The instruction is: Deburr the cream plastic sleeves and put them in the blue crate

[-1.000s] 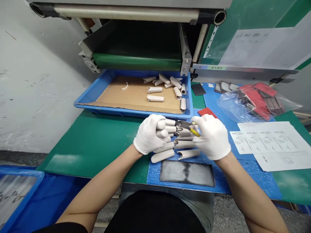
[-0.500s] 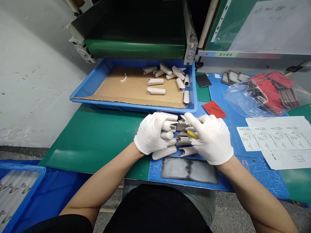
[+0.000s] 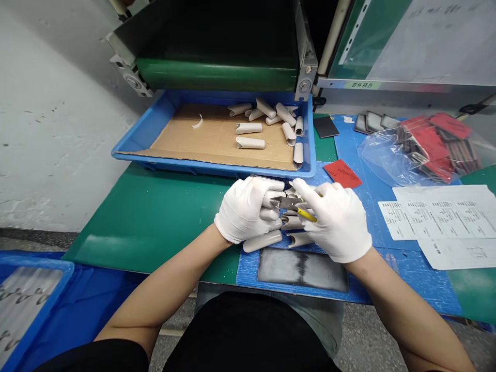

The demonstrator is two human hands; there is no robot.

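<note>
Both my hands wear white gloves. My left hand (image 3: 246,209) is curled around a beige slit tube (image 3: 273,183), though the fingers hide much of it. My right hand (image 3: 335,222) is shut on yellow-handled side cutters (image 3: 287,203), and their steel jaws sit among the tube ends between my hands. Just below, more slit tubes lie on the blue mat (image 3: 251,274), one (image 3: 262,241) near my left wrist and one (image 3: 300,239) near my right palm. Several others are partly hidden beneath my hands.
Ahead, a blue tray (image 3: 211,168) lined with cardboard holds several similar tubes. Behind it stands a machine with a green roller (image 3: 215,72). To the right lie a red card (image 3: 343,173), a plastic bag of red-and-dark pieces (image 3: 420,150) and printed papers (image 3: 437,219).
The cutters and my right hand have moved left, closer to my left hand and the tube ends. The view has shifted slightly, with the tray lower-left items sliding upward less; the tubes in the tray stay put.
</note>
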